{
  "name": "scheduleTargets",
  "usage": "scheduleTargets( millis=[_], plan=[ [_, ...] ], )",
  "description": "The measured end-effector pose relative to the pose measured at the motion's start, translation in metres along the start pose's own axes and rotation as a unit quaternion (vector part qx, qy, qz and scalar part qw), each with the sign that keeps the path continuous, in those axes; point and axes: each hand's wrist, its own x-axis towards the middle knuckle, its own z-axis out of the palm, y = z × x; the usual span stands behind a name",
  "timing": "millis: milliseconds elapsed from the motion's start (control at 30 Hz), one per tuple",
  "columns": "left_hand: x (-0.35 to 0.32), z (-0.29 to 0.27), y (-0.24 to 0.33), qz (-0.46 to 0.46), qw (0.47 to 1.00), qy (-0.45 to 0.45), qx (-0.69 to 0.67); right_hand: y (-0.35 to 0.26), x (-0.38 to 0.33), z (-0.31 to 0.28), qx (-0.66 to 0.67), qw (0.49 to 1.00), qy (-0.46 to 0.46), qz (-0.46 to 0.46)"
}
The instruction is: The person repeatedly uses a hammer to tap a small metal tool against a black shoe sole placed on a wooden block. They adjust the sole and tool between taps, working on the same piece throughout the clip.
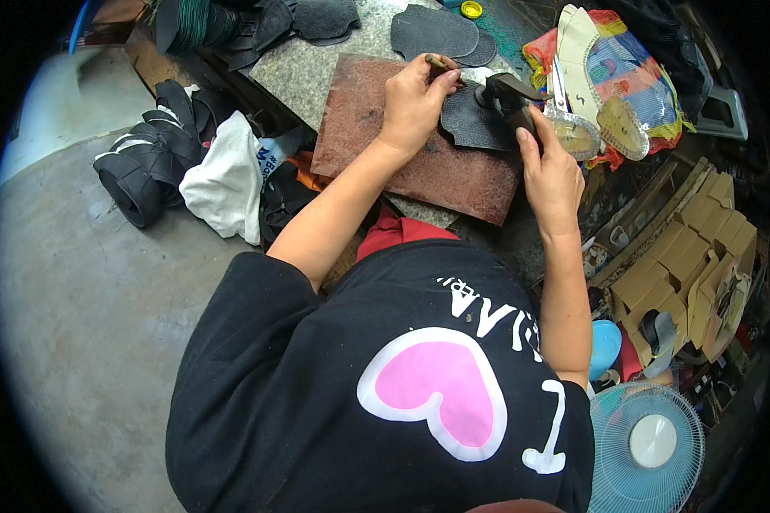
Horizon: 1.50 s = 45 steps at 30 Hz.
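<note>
While the left hand [415,98] pins a dark leather piece [475,124] on a reddish-brown board [376,145], fingers curled around a small tool [441,62], the right hand [552,175] grips a hammer [509,90] just beside it.

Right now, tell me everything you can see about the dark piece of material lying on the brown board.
The dark piece is flat, black and finely textured, like leather or rubber sheet, with a curved outline. It lies on the far right part of the brown board. The left hand presses its left edge and holds a small stick. The right hand holds a dark hammer with its head on the piece.
</note>
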Motion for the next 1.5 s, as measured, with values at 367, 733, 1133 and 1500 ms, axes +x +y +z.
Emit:
scheduleTargets(
  millis=[367, 733, 1133, 1500],
  plan=[
    [0.008, 0.003, -0.001, -0.045, 0.999, -0.019, -0.010, 0.004, 0.000, 0.000, -0.002, 1.000, 0.007, -0.001],
    [0.009, 0.012, 0.012, 0.318, 0.889, -0.061, 0.323, -0.020, -0.012, -0.044, 0.382, 0.892, 0.205, -0.127],
    [0.003, 0.010, -0.007, 0.010, 0.997, 0.024, 0.070, 0.006, -0.009, 0.002, -0.019, 0.998, 0.047, -0.027],
    [-0.005, 0.005, 0.003, 0.174, 0.974, 0.102, 0.105, 0.005, -0.008, 0.002, 0.000, 1.000, 0.012, 0.018]
  ],
)
